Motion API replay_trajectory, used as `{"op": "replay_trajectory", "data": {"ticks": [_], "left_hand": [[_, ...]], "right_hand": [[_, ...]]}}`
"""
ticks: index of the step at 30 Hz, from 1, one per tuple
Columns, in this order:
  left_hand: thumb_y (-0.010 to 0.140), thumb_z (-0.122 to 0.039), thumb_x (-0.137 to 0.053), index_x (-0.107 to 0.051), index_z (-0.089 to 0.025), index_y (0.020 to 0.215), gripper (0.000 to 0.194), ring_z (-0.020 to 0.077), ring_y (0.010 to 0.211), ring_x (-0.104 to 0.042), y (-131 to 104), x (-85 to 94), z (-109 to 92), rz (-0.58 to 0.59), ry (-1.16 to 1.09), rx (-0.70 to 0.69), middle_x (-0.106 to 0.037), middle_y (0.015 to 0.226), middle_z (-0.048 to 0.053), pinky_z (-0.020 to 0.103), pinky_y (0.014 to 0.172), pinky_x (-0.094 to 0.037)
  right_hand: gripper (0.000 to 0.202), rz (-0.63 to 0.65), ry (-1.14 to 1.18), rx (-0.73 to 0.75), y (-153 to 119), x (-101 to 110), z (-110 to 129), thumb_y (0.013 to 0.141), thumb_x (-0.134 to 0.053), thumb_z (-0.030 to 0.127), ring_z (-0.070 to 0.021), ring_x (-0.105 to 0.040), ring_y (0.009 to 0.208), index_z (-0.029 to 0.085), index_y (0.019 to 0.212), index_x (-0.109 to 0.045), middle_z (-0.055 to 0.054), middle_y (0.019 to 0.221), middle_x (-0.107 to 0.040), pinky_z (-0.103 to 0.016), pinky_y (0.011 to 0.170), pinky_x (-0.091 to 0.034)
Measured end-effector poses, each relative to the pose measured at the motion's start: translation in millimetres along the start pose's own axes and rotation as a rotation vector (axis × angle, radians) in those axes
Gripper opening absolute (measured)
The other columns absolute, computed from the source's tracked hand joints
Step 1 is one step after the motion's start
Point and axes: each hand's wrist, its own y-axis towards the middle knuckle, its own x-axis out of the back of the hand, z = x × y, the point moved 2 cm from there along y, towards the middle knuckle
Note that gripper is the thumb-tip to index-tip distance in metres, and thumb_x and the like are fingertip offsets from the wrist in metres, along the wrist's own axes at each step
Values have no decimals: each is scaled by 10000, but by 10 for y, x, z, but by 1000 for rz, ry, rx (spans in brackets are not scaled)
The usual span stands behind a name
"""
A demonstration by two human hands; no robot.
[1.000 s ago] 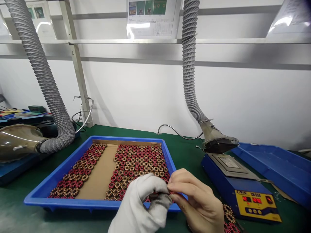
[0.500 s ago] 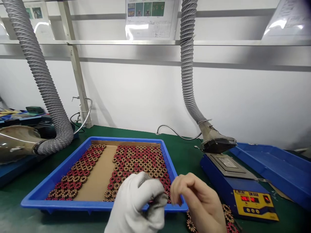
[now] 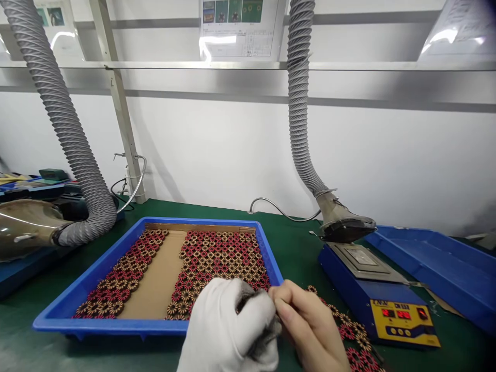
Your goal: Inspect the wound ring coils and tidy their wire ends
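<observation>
My left hand [image 3: 232,325], in a white glove with blackened fingertips, is closed in front of the near rim of a blue tray [image 3: 116,325]. My bare right hand [image 3: 310,325] meets it, thumb and forefinger pinched at the gloved fingertips. Whatever is between the fingers is too small or hidden to make out. In the tray, small wound motor cores [image 3: 220,258] with red or copper-coloured coils lie in packed rows on brown cardboard [image 3: 157,279]. More such cores [image 3: 354,336] lie on the green table to the right of my right hand, which partly covers them.
A blue heating unit [image 3: 349,279] with a yellow panel and red digits stands on the right, under a grey extraction hose [image 3: 300,103]. Behind it lies another blue tray [image 3: 434,268]. A second hose [image 3: 62,113] with a hood hangs at the left.
My hands have come together: the right thumb and forefinger now pinch at the gloved fingertips. Both have shifted a little, uncovering more loose cores on the right.
</observation>
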Motion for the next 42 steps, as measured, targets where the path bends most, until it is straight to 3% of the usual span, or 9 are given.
{"op": "replay_trajectory", "data": {"ticks": [4,8,17,21,24,28,31,36,42], "left_hand": [[786,-86,-477,-558,-208,800,147,141,588,-488,-18,-31,10,-47,-88,104,-534,663,7,254,569,-409],[765,-81,-455,-560,-220,737,177,106,577,-490,-11,-68,60,36,-436,358,-524,631,-31,209,578,-401],[637,-107,-423,-510,-181,657,116,85,496,-399,85,-78,78,288,-977,697,-464,551,-39,188,469,-341],[667,-62,-432,-526,-182,675,152,100,538,-476,93,-54,63,233,-698,510,-523,591,-20,191,524,-401],[730,-56,-468,-563,-180,706,159,130,571,-510,81,-1,29,98,-288,169,-547,623,9,233,560,-427],[773,-95,-540,-599,-168,873,137,176,608,-537,36,71,12,29,50,-149,-602,713,63,289,558,-439],[774,-59,-534,-566,-193,877,172,154,604,-523,27,90,64,41,-18,-67,-571,702,26,270,569,-436],[796,-23,-486,-529,-220,805,202,117,631,-541,1,11,140,122,-364,179,-536,678,-17,205,571,-423],[764,-48,-495,-565,-226,777,192,90,609,-549,-19,-41,133,144,-532,278,-561,668,-42,175,600,-454]], "right_hand": [[401,118,578,-213,4,-16,-84,954,-499,421,-81,-292,325,211,619,-434,92,417,-285,-200,352,-280],[107,-37,79,171,16,80,-35,934,-590,226,-184,-617,727,205,875,-678,-40,735,-648,-285,665,-487],[244,7,-130,454,85,78,14,905,-612,70,-195,-633,751,231,1072,-685,-42,802,-696,-331,689,-528],[200,19,-307,554,36,94,107,896,-570,27,-177,-601,718,180,996,-653,-46,763,-658,-301,658,-511],[176,-26,-357,368,-9,78,114,912,-515,71,-149,-507,635,182,791,-579,-23,681,-554,-259,563,-415],[336,181,512,-220,-10,-13,-33,975,-474,324,-75,-257,389,204,664,-435,80,484,-290,-191,372,-227],[340,185,807,-192,8,-4,-58,964,-507,339,-65,-267,346,198,657,-468,100,432,-263,-175,366,-228],[85,26,98,69,-27,102,-19,925,-628,231,-175,-567,814,255,991,-676,-26,852,-637,-286,729,-434],[89,56,97,196,18,65,-52,936,-623,216,-173,-562,763,284,978,-662,0,805,-630,-304,693,-442]]}}
